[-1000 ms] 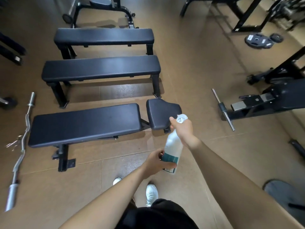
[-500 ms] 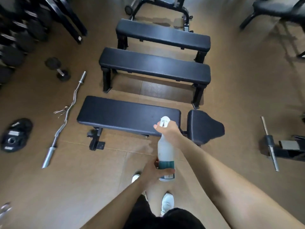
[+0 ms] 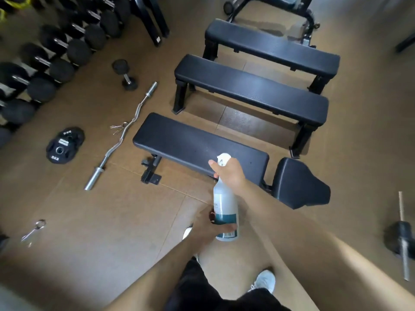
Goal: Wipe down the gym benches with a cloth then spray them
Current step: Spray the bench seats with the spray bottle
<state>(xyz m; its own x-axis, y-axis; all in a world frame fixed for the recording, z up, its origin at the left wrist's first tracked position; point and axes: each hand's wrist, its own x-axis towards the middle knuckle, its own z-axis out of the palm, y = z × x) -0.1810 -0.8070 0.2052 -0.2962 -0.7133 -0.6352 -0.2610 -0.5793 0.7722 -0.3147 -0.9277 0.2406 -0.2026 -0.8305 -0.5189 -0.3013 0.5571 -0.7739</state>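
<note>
Bottle (image 3: 224, 204) of translucent plastic, cylindrical; right hand (image 3: 231, 173) grips its trigger; left hand (image 3: 205, 227) clasps its base.

One view only, worn on the head. Looks forward and steeply down from standing height onto the floor (image 3: 89, 221), with wide-angle bending toward the edges. Sits close above the spray bottle (image 3: 225, 212) near the centre. Takes in the nearest gym bench (image 3: 197, 149) just beyond, the middle bench (image 3: 251, 90) and far bench (image 3: 271, 46) behind, the dumbbell rack (image 3: 74, 52) at upper left, a shoe (image 3: 265, 281) at the bottom.
</note>
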